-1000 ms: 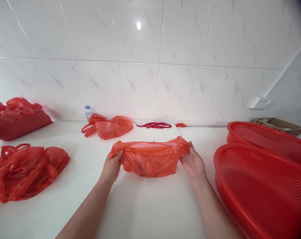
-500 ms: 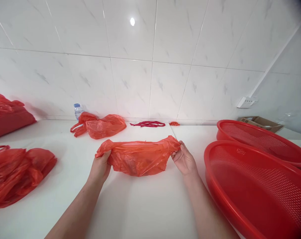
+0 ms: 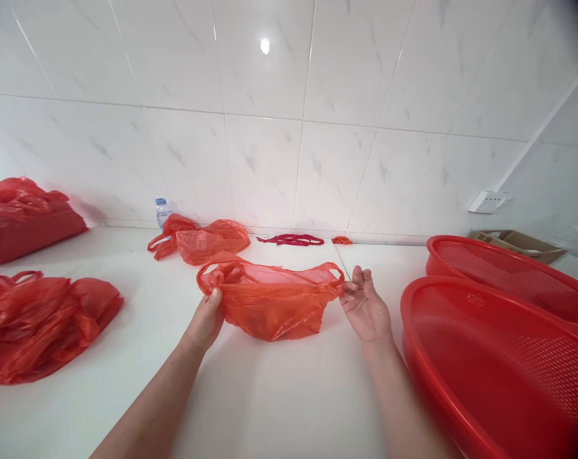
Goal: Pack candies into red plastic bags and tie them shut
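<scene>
A thin red plastic bag [image 3: 274,312] with loop handles is above the white table in front of me, its mouth partly spread. My left hand [image 3: 206,322] pinches its left side, thumb in front and the other fingers hidden behind the plastic. At the bag's right edge, my right hand [image 3: 368,312] is turned palm up with its fingers loosely apart. Some of those fingertips touch the plastic beside the right handle loop. Darker shapes show faintly through the lower part of the bag, too unclear to name.
Two red perforated baskets [image 3: 415,338] stand on the right, near a cardboard box [image 3: 522,242]. Crumpled red bags [image 3: 44,325] lie on the left; another red bag [image 3: 212,242] is by a water bottle [image 3: 162,211]. Dark red strips [image 3: 291,240] lie along the wall.
The bag's mouth has opened and its handle loops now stand out. My right hand has loosened from its pinch, fingers spreading. The view has shifted slightly left.
</scene>
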`<move>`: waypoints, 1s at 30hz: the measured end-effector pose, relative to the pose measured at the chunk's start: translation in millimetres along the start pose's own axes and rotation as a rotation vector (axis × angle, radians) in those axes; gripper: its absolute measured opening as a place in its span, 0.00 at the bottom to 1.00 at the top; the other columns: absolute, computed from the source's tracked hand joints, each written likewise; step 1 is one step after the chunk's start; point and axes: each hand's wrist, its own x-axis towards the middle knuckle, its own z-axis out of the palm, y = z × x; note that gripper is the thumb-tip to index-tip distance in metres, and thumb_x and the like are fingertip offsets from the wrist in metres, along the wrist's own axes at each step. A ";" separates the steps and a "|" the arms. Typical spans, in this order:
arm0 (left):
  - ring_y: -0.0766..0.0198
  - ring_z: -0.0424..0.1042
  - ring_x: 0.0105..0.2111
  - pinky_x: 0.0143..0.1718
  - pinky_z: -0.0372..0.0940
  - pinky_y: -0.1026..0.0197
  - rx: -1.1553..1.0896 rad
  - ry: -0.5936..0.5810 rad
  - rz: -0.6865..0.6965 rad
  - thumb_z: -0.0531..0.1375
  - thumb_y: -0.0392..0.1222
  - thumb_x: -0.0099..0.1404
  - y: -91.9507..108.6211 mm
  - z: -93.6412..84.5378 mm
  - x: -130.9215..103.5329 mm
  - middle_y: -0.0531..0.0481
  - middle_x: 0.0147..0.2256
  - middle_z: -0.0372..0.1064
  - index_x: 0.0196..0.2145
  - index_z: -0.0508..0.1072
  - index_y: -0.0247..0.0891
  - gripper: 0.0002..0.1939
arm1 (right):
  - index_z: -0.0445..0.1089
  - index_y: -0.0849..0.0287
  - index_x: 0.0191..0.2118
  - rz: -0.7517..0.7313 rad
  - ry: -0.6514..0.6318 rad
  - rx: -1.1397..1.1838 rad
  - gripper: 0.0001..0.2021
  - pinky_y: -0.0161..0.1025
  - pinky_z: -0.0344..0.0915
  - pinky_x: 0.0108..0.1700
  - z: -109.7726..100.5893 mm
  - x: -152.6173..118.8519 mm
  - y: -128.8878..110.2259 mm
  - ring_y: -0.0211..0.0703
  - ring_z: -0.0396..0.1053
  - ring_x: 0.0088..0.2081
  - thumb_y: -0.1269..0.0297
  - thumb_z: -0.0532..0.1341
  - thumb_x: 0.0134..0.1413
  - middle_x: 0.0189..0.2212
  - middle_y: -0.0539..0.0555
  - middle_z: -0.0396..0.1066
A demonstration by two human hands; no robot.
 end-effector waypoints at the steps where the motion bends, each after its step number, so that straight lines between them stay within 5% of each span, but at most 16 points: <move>1: 0.43 0.64 0.52 0.46 0.65 0.50 0.013 -0.008 -0.009 0.63 0.63 0.49 -0.8 -0.2 -0.5 0.39 0.51 0.66 0.51 0.68 0.39 0.36 | 0.70 0.43 0.36 0.003 0.009 0.006 0.10 0.31 0.64 0.27 -1.7 1.1 -1.3 0.32 0.65 0.30 0.65 0.65 0.46 0.45 0.42 0.71; 8: 0.42 0.61 0.55 0.51 0.61 0.47 0.210 -0.174 -0.002 0.64 0.56 0.52 -0.7 -15.2 -0.7 0.39 0.54 0.64 0.54 0.64 0.38 0.35 | 0.70 0.51 0.36 0.266 0.274 -0.449 0.18 0.29 0.63 0.26 -20.5 14.8 15.5 0.35 0.69 0.32 0.71 0.68 0.33 0.35 0.46 0.73; 14: 0.45 0.65 0.52 0.48 0.64 0.47 0.382 -0.261 -0.125 0.65 0.48 0.53 9.4 -10.2 -3.8 0.40 0.52 0.67 0.52 0.66 0.40 0.30 | 0.69 0.51 0.47 0.299 -0.205 -0.554 0.26 0.47 0.62 0.49 17.2 -6.3 21.1 0.50 0.67 0.48 0.62 0.69 0.36 0.46 0.53 0.71; 20: 0.50 0.69 0.46 0.43 0.66 0.55 0.338 -0.043 -0.070 0.63 0.47 0.56 7.4 6.6 -9.7 0.43 0.44 0.71 0.43 0.72 0.39 0.17 | 0.69 0.55 0.30 0.246 -0.228 -0.522 0.09 0.37 0.64 0.36 40.4 -18.1 13.0 0.41 0.67 0.34 0.60 0.67 0.42 0.30 0.48 0.70; 25: 0.58 0.71 0.32 0.29 0.65 0.61 0.052 0.116 -0.116 0.63 0.48 0.54 5.0 3.6 -7.3 0.45 0.33 0.71 0.34 0.71 0.35 0.14 | 0.70 0.54 0.33 0.138 -0.112 -0.357 0.09 0.40 0.64 0.39 25.4 -11.6 4.0 0.44 0.68 0.38 0.59 0.65 0.44 0.36 0.51 0.71; 30: 0.69 0.60 0.16 0.16 0.55 0.65 -0.027 0.076 -0.158 0.59 0.50 0.58 5.0 -3.2 -4.0 0.54 0.20 0.62 0.27 0.69 0.36 0.13 | 0.67 0.52 0.30 0.098 -0.088 -0.229 0.07 0.37 0.62 0.33 17.4 -7.6 -2.6 0.38 0.64 0.29 0.57 0.64 0.46 0.26 0.46 0.66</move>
